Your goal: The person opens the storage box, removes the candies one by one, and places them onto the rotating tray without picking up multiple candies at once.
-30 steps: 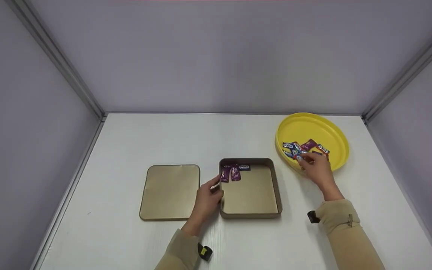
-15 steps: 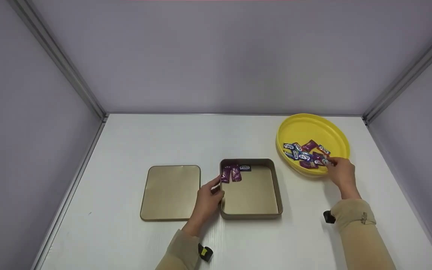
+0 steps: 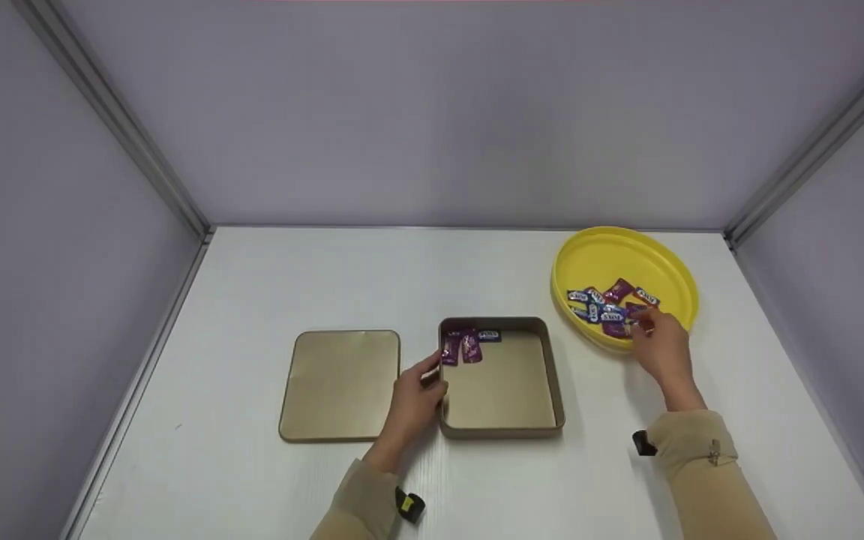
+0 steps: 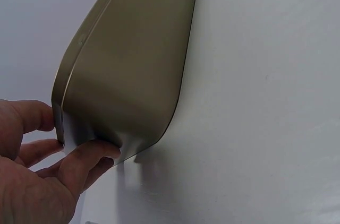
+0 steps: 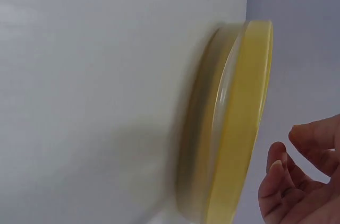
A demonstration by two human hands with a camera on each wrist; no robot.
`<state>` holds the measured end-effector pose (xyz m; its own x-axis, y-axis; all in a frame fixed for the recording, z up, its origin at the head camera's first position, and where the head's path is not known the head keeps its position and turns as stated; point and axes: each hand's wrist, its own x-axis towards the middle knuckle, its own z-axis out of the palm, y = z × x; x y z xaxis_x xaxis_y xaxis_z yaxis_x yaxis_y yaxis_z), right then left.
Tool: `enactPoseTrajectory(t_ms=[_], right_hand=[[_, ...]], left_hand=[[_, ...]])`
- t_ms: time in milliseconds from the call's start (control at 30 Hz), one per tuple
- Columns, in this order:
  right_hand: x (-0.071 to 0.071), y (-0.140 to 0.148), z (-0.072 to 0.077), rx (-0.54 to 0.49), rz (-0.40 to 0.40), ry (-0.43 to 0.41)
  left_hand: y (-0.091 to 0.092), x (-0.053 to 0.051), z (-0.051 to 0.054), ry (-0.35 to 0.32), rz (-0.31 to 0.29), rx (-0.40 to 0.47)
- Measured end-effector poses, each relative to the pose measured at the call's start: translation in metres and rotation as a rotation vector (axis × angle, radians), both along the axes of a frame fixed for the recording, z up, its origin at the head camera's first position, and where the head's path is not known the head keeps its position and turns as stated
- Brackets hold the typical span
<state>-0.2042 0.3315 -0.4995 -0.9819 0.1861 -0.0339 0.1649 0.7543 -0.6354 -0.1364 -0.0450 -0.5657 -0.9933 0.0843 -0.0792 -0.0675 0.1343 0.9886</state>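
Note:
A square gold tin (image 3: 503, 433) stands uncovered mid-table in the head view. In its back left corner lie purple-wrapped candies (image 3: 471, 347) and a dark blue candy (image 3: 489, 336). My left hand (image 3: 415, 401) holds the tin's left side; the left wrist view shows its fingers at the rim and against the outer wall. At the front of a round yellow tray (image 3: 619, 251), my right hand (image 3: 662, 349) reaches over several wrapped candies (image 3: 612, 313). The right wrist view shows a gap between its thumb and fingertips, with no candy visible there; the tray's wall hides the candies in that view.
The tin's flat gold lid (image 3: 340, 385) lies left of the tin. Grey panels (image 3: 432, 112) enclose the white table (image 3: 327, 277) at the back and both sides.
My right hand moved right along the tray's front, then back left toward the candies. Some candies in the pile shifted slightly. My left hand and the tin stayed in place.

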Motion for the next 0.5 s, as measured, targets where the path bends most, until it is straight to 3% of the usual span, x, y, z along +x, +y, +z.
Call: enactPoseTrajectory(t_ms=[267, 500], right_hand=[[0.011, -0.055, 0.003, 0.055, 0.249, 0.064], [0.019, -0.099, 0.004, 0.074, 0.460, 0.017]], left_hand=[[0.001, 0.001, 0.002, -0.028, 0.002, -0.005], [0.000, 0.000, 0.002, -0.005, -0.009, 0.008]])
